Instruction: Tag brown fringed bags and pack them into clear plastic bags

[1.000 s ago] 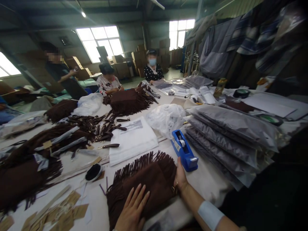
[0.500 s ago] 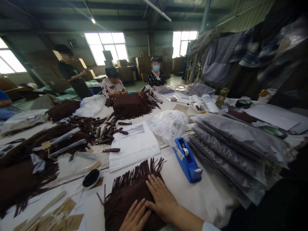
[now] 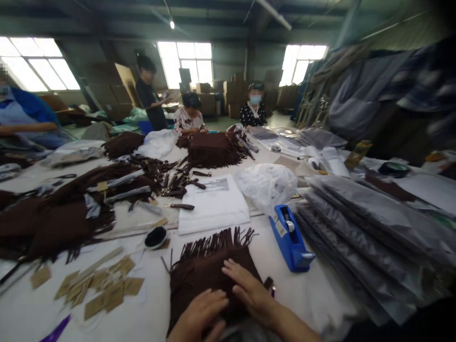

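Note:
A dark brown fringed cloth piece lies on the white table at the bottom centre, its fringe pointing away from me. My left hand is over its near part, fingers extended and holding nothing. Over the right part is my right hand, its fingers stretched out and nothing in them. Whether the palms press on the cloth cannot be made out. A blue tape dispenser stands to the right of the cloth. Beyond the fringe lies a folded white sheet with print on it.
Brown tags and a round black pad lie on the left. Brown straps and fringed pieces are farther back. Bagged grey items are stacked at the right. Several people are around the table's far and left sides.
The view has swung left, bringing more tags and a person in blue into sight. My hands look raised slightly from where they lay flat on the cloth.

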`<action>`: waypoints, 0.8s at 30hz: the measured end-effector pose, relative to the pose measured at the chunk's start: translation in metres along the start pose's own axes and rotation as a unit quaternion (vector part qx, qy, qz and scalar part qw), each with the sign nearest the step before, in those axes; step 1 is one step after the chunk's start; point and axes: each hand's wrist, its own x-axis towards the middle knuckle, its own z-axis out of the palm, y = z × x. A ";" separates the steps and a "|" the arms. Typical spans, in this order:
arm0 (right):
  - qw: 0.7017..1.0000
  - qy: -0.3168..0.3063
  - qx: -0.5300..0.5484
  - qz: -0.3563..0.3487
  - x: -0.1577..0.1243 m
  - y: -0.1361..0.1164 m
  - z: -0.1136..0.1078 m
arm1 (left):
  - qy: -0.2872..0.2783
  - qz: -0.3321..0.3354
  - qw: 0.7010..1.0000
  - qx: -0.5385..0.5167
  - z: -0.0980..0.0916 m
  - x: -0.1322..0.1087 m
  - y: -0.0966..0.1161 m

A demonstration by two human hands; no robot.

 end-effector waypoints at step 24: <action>0.708 -0.164 0.551 0.410 0.119 0.055 -0.060 | -0.094 -0.421 0.457 -0.777 -0.049 0.046 -0.136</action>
